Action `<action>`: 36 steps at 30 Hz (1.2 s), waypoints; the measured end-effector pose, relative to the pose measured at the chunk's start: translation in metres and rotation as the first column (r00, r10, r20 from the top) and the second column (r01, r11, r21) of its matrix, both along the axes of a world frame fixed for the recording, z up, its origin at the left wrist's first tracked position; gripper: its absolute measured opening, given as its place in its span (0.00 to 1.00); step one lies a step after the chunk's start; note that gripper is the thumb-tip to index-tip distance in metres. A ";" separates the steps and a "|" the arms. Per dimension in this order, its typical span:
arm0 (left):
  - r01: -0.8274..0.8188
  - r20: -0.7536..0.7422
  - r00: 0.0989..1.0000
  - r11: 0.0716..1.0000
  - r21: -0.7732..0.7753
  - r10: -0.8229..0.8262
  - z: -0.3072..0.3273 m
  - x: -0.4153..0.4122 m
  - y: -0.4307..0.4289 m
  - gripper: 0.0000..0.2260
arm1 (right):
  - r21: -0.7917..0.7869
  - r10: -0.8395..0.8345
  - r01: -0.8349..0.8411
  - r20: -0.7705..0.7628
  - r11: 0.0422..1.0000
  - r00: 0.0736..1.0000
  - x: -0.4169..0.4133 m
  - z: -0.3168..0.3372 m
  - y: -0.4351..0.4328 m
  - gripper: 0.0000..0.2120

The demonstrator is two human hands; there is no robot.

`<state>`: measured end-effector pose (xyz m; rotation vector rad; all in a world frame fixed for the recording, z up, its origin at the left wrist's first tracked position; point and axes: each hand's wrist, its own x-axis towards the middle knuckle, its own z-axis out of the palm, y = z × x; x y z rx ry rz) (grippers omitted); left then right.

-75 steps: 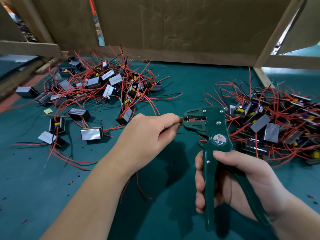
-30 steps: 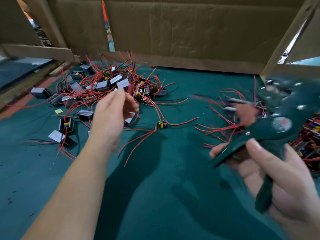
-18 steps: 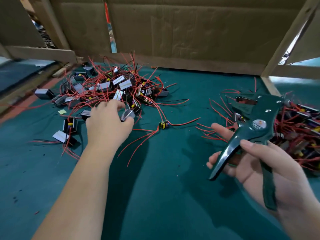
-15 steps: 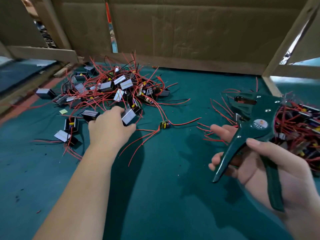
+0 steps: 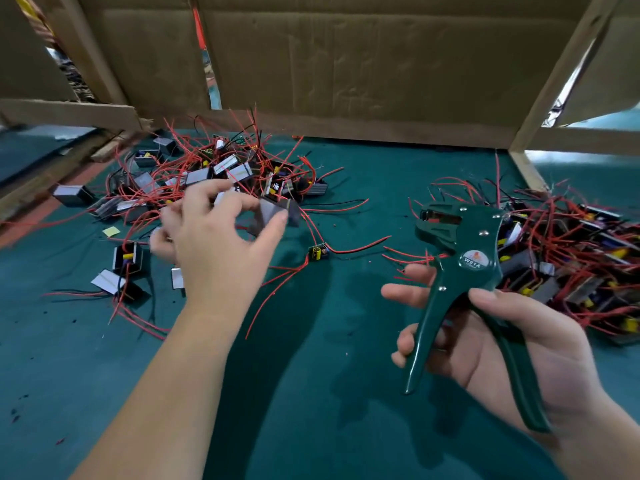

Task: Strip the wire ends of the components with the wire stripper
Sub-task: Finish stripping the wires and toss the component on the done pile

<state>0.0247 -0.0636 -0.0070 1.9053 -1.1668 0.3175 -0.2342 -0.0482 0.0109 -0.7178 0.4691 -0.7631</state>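
Wire stripper (image 5: pixel 464 244), one, held loosely in right grip (image 5: pixel 557 344), left grip (image 5: pixel 214 251) pinching one component (image 5: pixel 273 213), two heaps (image 5: pixel 571 258)

Glossy green wire stripper (image 5: pixel 460 271) with metal rivets, matt teal cloth table (image 5: pixel 346 393), creased brown cardboard wall (image 5: pixel 346 64)

Teal table (image 5: pixel 329 403) with left heap (image 5: pixel 221 171) and right heap (image 5: pixel 571 258) of red-wired components, perhaps insulation scraps (image 5: pixel 59 441).

"W01A", seemingly — round label (image 5: pixel 471 262) on wire stripper (image 5: pixel 479 237)
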 end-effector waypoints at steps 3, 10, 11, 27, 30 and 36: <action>-0.134 -0.029 0.991 0.990 -0.034 0.133 0.004 0.005 0.002 0.13 | 0.008 0.021 -0.021 0.006 1.000 1.000 0.000 -0.001 -0.001 0.35; 0.124 0.078 0.992 0.925 -0.358 -0.103 0.004 -0.002 0.001 0.10 | 0.033 0.040 -0.041 0.025 0.999 0.999 0.000 -0.005 -0.003 0.34; 0.186 0.099 0.982 0.908 -0.376 -0.160 0.003 -0.001 0.001 0.09 | 0.035 0.035 -0.036 0.021 0.999 0.999 0.000 -0.005 -0.003 0.34; 0.753 -0.212 0.626 0.653 -0.086 -0.750 -0.001 -0.044 0.012 0.07 | -0.026 0.011 -0.011 0.007 1.000 1.000 0.007 0.002 0.005 0.38; 0.791 -0.489 0.433 0.579 -0.197 -0.757 0.001 -0.054 0.014 0.10 | -0.021 0.022 -0.021 0.009 1.000 1.000 0.007 0.002 0.005 0.38; 0.777 -0.637 0.350 0.593 -0.211 -0.687 -0.004 -0.056 0.011 0.14 | -0.024 0.033 -0.032 0.024 0.999 0.999 0.008 -0.001 0.005 0.37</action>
